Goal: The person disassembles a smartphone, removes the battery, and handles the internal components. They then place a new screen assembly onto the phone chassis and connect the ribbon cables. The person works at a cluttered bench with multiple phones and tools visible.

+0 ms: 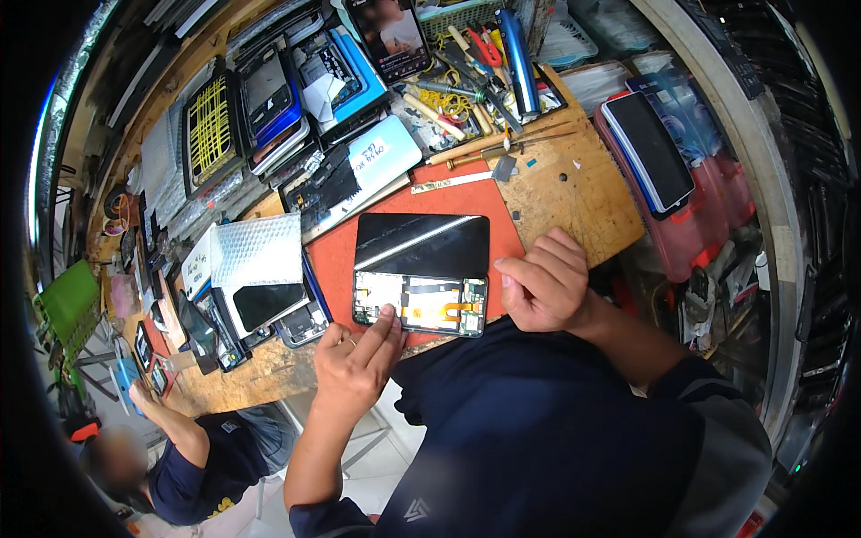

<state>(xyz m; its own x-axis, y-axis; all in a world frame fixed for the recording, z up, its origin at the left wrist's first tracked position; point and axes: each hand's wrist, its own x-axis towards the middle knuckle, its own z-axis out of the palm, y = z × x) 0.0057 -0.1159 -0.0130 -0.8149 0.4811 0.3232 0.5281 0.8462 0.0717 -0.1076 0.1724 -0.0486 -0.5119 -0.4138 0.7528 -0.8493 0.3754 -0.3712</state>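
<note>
An opened tablet [421, 273] lies on a red mat [336, 269]. Its black glass screen [421, 242] covers the far part; the near part shows bare circuit boards, silver plates and orange ribbon cables [462, 308]. My left hand [359, 359] rests at the near left edge, fingers stretched out, the index fingertip touching the exposed inside. Just right of the tablet, my right hand [549, 282] is held curled, fingers and thumb bent in and apart from the device. Whatever may lie inside its curled fingers is hidden.
Stacked tablets and parts [269, 99] crowd the far left, beside a hand-marked white panel [377, 157]. Pliers and screwdrivers [466, 81] fill a tray at the back; a metal strip [457, 182] borders the mat. Boxed phones [650, 148] stand right. Another person [193, 457] works lower left.
</note>
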